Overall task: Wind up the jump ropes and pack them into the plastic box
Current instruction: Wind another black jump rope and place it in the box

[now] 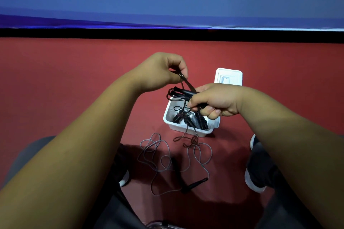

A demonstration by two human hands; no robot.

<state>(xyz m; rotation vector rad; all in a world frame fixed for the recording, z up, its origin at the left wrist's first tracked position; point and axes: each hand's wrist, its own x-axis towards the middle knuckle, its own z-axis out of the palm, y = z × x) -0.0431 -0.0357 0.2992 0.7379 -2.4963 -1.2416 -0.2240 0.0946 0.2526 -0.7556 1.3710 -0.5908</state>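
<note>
Jump rope (179, 92) above plastic box (183, 129): winding step. Right hand (214, 102) grips bundle, left hand (163, 72) pinches it higher. Next, likely: gather slack (186, 138) trailing before box.

A white plastic box (186, 128) sits open on the red floor (74, 89), right of centre. Its white lid (228, 77) lies flat just beyond its far right corner. Inside the box are wound ropes (189, 120), black with a grey ribbed handle among them. Above the box is a black jump rope (178, 92). The right hand (214, 102) grips its handles, and the left hand (163, 72) pinches its thin dark cord higher and to the left. That cord trails down over the box's near wall. Nearer lies a loose rope (158, 154), its grey cord in tangled loops, with one black handle at its near right end.
</note>
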